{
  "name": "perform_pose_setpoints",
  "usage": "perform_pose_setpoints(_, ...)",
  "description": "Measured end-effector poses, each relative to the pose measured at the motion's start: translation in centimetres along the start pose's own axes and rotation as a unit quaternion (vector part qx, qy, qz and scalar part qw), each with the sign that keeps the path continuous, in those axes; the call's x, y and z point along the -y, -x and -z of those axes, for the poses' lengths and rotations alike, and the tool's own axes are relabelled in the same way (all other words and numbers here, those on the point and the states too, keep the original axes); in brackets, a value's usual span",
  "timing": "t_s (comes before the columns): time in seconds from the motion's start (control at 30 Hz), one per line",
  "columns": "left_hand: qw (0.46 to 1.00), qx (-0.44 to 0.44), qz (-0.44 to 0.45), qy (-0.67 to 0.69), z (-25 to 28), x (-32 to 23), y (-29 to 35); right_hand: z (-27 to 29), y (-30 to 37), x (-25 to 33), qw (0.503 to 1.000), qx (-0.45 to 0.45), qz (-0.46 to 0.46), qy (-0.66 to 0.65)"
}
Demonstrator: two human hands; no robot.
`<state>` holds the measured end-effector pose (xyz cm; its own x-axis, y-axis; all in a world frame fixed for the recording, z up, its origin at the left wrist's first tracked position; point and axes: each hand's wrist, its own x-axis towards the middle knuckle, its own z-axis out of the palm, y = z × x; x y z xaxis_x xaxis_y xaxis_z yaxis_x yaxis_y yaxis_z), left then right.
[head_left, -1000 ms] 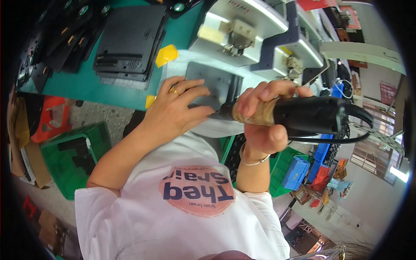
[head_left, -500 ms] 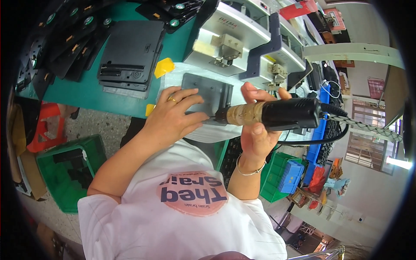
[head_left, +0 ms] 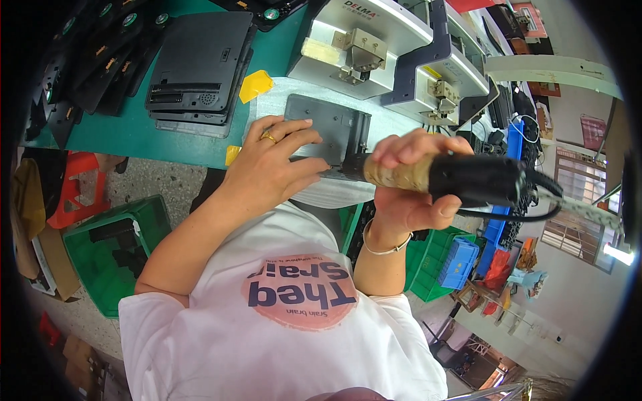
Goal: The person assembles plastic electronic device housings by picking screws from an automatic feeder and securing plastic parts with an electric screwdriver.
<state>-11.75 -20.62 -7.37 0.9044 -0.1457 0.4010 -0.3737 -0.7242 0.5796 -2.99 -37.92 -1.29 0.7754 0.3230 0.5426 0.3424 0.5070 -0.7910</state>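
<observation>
A dark plastic panel (head_left: 334, 123) lies on a pale sheet at the near edge of the bench. My left hand (head_left: 267, 160) rests with spread fingers on the panel's left side and near edge; a ring is on one finger. My right hand (head_left: 408, 200), a bangle at its wrist, is wrapped round a black corded electric screwdriver (head_left: 478, 180) with a tape-bound front part. The tool is held nearly lengthwise across the view, its nose pointing left at the panel's near right corner, beside my left fingertips. The tip itself is too dark to make out.
Two silver screw feeders (head_left: 368, 43) stand behind the panel. Left of it are yellow pieces (head_left: 256, 85) and a stack of dark panels (head_left: 194, 63) on a green mat (head_left: 127, 144), with more black parts beyond. Green crates (head_left: 160, 217) and a red stool (head_left: 83, 194) are below bench level.
The screwdriver has moved a little to the right. My right fingers, spread more loosely before, now curl over its taped part. My left hand stays on the panel; the whole view has shifted slightly.
</observation>
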Motion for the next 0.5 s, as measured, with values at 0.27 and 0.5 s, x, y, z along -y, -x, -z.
perform_pose_setpoints(0.27,1.000,0.017,0.013,0.008,0.3,-0.1,-0.1,-0.1,-0.8,2.7,0.995,-0.002,0.085,-0.051)
perform_pose_setpoints(0.5,0.995,-0.004,0.059,0.077,1.8,-1.4,-1.0,0.0,-2.5,3.0,0.976,0.093,0.032,-0.195)
